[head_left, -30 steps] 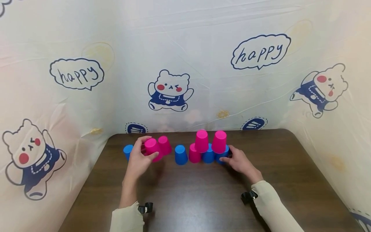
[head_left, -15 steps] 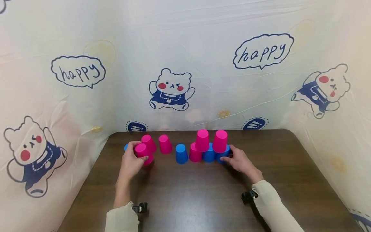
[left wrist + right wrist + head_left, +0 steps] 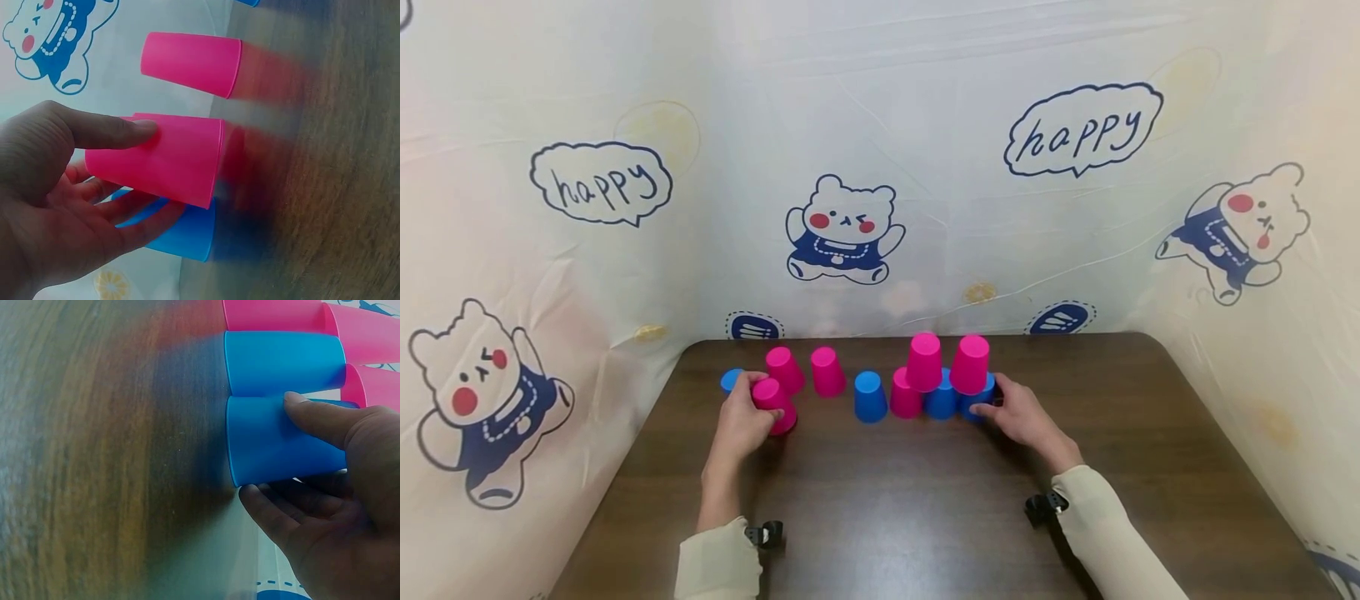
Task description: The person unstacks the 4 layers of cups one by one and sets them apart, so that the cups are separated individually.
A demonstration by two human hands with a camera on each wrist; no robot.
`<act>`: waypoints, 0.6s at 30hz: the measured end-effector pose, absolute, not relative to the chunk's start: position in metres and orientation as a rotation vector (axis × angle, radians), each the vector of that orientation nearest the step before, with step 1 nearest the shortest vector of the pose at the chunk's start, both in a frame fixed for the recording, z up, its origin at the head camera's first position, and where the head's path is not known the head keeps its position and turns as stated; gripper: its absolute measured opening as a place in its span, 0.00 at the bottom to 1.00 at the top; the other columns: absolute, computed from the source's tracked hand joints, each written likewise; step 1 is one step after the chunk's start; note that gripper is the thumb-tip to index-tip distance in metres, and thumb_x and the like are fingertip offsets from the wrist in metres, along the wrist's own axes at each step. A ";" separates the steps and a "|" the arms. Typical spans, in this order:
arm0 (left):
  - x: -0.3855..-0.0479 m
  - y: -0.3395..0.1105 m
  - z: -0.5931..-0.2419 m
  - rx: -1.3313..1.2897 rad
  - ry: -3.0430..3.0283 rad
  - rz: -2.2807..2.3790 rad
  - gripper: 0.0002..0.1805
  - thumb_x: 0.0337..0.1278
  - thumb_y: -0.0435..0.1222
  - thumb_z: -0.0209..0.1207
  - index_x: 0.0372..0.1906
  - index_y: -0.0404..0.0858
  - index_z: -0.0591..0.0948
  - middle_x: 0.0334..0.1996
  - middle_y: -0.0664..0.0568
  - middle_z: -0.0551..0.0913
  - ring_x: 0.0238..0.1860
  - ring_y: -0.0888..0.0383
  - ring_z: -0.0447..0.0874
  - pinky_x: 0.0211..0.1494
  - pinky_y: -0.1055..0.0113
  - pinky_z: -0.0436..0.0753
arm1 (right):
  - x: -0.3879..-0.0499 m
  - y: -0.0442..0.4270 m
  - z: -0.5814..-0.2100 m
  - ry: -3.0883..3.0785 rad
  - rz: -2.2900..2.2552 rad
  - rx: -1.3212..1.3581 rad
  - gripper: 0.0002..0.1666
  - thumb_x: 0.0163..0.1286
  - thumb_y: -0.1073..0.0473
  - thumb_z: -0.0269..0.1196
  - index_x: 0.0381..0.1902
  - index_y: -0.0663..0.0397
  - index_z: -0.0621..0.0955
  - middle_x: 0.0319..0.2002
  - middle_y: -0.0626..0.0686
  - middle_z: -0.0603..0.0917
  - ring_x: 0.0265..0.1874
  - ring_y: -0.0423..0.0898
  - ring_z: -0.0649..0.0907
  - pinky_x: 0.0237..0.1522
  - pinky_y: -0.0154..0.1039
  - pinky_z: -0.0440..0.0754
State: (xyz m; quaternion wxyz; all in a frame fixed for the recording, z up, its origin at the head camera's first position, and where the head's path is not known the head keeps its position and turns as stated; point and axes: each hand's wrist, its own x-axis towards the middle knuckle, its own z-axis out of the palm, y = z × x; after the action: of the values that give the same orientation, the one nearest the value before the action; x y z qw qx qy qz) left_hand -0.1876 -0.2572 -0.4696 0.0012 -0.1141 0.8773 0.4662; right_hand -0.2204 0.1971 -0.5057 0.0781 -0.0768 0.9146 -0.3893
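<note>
My left hand (image 3: pixel 741 422) grips an upside-down pink cup (image 3: pixel 776 407) at the left of the table, its rim at or just above the wood. In the left wrist view the thumb lies along one side of that pink cup (image 3: pixel 169 153) and the fingers along the other. At the right, my right hand (image 3: pixel 1022 417) holds the end blue cup (image 3: pixel 976 407) of a bottom row. That row also has a middle blue cup (image 3: pixel 941 402) and a pink cup (image 3: pixel 906 395). Two pink cups, one left (image 3: pixel 923 362) and one right (image 3: pixel 970 365), stand on top.
A lone blue cup (image 3: pixel 869 398) stands just left of the stack. Further left are two separate pink cups, one (image 3: pixel 828 372) beside the other (image 3: pixel 786 370). Another blue cup (image 3: pixel 731 380) is partly hidden behind my left hand. A printed curtain rises behind the table (image 3: pixel 910 517).
My left hand has brought its pink cup leftward and nearer to me, then down, away from the two pink cups behind. My right hand stays on the end blue cup.
</note>
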 end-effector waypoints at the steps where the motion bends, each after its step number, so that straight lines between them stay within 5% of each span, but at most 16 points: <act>1: -0.188 -0.258 -0.470 -0.359 2.758 1.458 0.42 0.57 0.22 0.68 0.73 0.33 0.60 0.71 0.32 0.69 0.71 0.32 0.69 0.70 0.34 0.76 | -0.220 0.197 -0.506 2.737 -1.168 -0.229 0.34 0.72 0.50 0.71 0.68 0.60 0.73 0.57 0.61 0.85 0.51 0.56 0.84 0.61 0.61 0.84; 18: -0.191 -0.257 -0.482 -0.348 2.832 1.433 0.40 0.56 0.21 0.66 0.72 0.31 0.61 0.68 0.32 0.71 0.69 0.32 0.71 0.71 0.34 0.76 | -0.221 0.197 -0.505 2.763 -1.165 -0.273 0.34 0.72 0.49 0.71 0.67 0.61 0.74 0.55 0.62 0.85 0.50 0.56 0.84 0.60 0.61 0.84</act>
State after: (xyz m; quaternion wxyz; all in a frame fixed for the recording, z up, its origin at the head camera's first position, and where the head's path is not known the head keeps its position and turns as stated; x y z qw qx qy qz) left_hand -0.1906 -0.2573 -0.4819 -0.0257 -0.1089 0.8867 0.4485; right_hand -0.2206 0.1970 -0.5048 0.0650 -0.0905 0.9157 -0.3862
